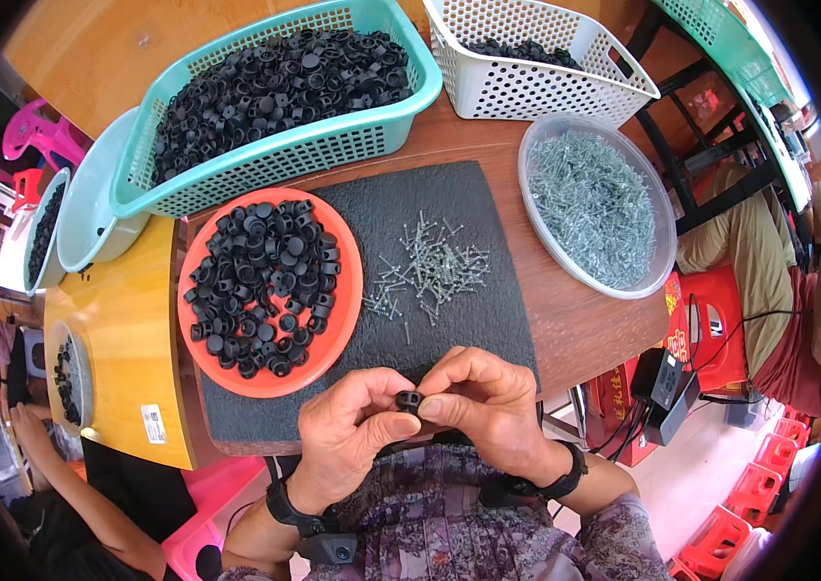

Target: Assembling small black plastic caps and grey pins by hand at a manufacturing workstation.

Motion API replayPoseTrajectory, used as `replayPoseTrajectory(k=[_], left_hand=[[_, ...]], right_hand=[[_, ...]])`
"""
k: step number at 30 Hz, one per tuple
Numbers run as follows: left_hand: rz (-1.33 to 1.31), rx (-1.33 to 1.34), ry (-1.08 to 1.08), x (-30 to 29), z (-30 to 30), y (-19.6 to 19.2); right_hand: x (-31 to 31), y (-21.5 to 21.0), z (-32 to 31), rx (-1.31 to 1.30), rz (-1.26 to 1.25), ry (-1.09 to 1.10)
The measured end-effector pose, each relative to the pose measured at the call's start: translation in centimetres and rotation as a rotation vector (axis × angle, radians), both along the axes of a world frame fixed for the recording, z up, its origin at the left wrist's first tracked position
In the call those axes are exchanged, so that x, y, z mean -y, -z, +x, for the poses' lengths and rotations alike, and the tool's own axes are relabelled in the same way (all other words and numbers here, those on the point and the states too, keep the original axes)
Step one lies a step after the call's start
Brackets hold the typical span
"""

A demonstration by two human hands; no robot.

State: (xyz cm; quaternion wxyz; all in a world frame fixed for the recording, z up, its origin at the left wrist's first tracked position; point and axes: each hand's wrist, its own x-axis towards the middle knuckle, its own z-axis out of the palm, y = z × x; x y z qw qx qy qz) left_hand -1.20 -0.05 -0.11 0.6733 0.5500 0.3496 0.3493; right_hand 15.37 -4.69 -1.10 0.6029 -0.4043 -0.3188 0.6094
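Pinching a small, round black plastic part between thumb and forefinger, your left hand steadies it near the mat's front edge, while your right hand closes its thumb and forefinger against the part's right side; whether those fingertips also grip a screw cannot be told. The part's holed face is turned toward you, so it seems best to keep it that way, hold the body by its sides and let the right hand make the fine adjustments without covering the openings. Just beyond lies the dark grey textured mat, bearing a loose pile of thin silver metal screws; picking singly from its edge should spare you tangles. To the left, a round orange-red plastic plate holds more black parts. Farther out stand a teal perforated plastic basket, a white perforated plastic basket and a round clear plastic tub of silver screws.
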Motion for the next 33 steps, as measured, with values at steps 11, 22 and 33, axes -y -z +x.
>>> replayPoseTrajectory(k=[11,22,33], left_hand=[[-0.013,0.079,-0.022,0.3,0.5,-0.5],[0.377,-0.072,-0.073,0.5,0.9,1.3],[-0.281,0.069,-0.050,0.0,0.7,-0.8]], right_hand=[[0.0,-0.9,0.2,0.482,0.311,-0.085],[-0.1,-1.0,-0.4,0.690,0.501,0.084],[-0.7,-1.4,0.9,0.967,0.665,0.079]])
